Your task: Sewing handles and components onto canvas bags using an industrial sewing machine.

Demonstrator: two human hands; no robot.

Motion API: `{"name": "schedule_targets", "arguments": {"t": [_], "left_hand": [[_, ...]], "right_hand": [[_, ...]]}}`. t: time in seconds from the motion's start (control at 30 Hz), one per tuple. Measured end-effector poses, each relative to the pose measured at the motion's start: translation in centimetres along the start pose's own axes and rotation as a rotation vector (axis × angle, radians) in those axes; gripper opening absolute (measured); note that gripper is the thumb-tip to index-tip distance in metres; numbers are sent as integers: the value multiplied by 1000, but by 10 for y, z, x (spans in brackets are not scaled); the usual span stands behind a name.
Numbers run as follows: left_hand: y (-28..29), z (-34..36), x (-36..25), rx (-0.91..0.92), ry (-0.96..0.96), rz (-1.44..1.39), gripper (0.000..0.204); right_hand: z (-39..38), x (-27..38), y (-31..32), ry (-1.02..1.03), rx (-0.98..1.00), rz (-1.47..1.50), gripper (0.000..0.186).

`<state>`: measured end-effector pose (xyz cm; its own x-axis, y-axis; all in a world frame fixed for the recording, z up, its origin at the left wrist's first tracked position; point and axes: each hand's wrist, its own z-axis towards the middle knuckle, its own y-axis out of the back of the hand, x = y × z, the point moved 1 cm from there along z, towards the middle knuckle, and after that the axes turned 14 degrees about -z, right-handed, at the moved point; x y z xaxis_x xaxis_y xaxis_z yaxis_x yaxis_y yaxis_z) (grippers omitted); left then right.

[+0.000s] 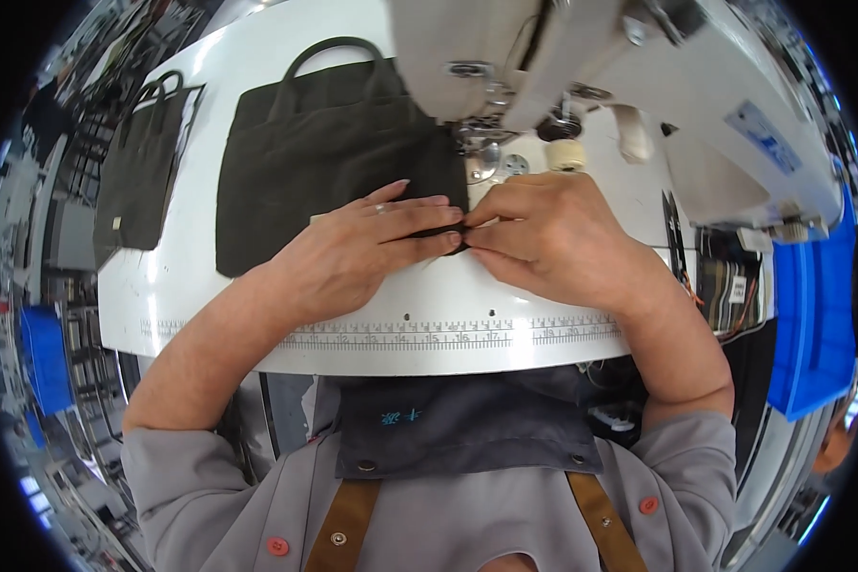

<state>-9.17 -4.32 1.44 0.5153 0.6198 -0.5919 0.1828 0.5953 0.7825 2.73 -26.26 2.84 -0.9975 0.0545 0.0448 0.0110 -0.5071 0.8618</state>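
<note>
A dark olive fabric bag point(324, 157) with a looped handle lies flat on the white sewing table, its right edge under the sewing machine's presser foot area point(477, 153). My left hand point(367, 238), with a ring on one finger, presses on the bag's near right corner, fingers stretched toward the edge. Right beside it, my right hand point(548, 234) pinches that same edge between thumb and fingers. The fingertips of both hands nearly meet there and partly cover the corner.
The sewing machine point(725, 124) fills the upper right. A second dark bag point(143, 172) rests at the table's left. Dark scissors or snips point(675, 234) and striped fabric point(729, 286) lie at the right, near a blue bin point(810, 324). A printed ruler point(429, 334) runs along the front edge.
</note>
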Motion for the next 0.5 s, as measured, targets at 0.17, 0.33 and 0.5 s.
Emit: {"name": "schedule_targets", "arguments": {"t": [0.17,0.33,0.5], "left_hand": [[1,-1,12,-29,-11,11,52],[5,10,23,-71,-24,20,51],[14,24,40,-75,-15,126,54]], "right_hand": [[0,-6,4,-133,219,-15,13],[-1,-15,-6,-183,147,-48,10],[-2,-22,-10,-216,101,-126,18]]}}
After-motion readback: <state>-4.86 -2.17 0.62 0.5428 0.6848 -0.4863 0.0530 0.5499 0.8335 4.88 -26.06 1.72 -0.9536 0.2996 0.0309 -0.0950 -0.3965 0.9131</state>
